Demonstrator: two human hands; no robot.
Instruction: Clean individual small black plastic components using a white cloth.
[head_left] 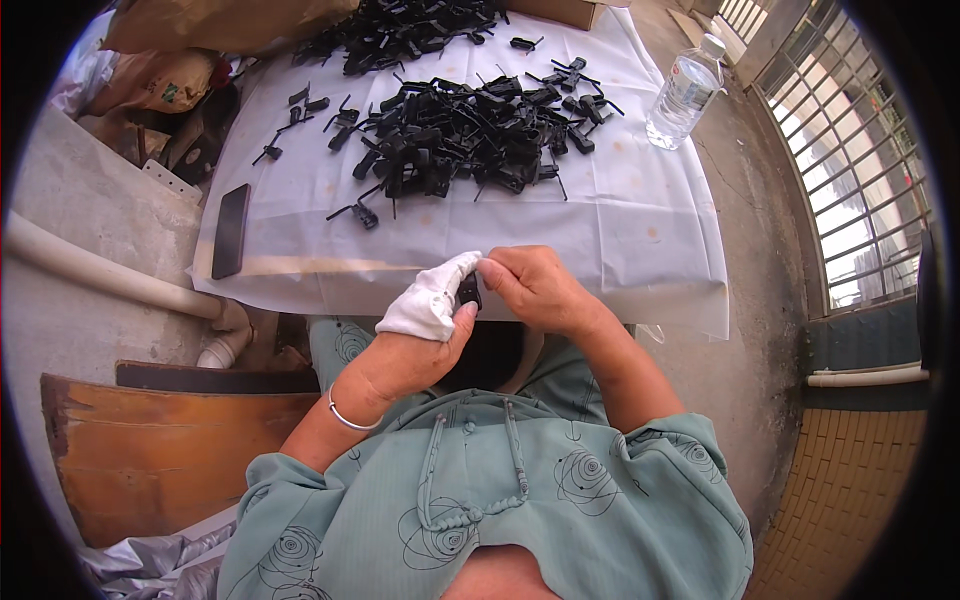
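My left hand (425, 312), in a white glove that leaves the thumb bare, is closed around a small black plastic part (469, 291) near the table's front edge. Against the gloved fingertips, the bare fingers of my right hand (535, 285) are pinched together; what they grip, if anything, is hidden. Beyond both hands lies a large heap of similar black plastic parts (455, 135) with thin stick-like arms. One loose black part (366, 215) lies at the heap's near left side.
A white sheet covers the table (640, 240). A dark phone (231, 230) lies at its left edge, and a clear water bottle (686, 95) stands at the right. Another black heap (400, 35) is farther back, beside a brown paper bag (215, 25). A pale pipe (110, 275) runs along the left wall.
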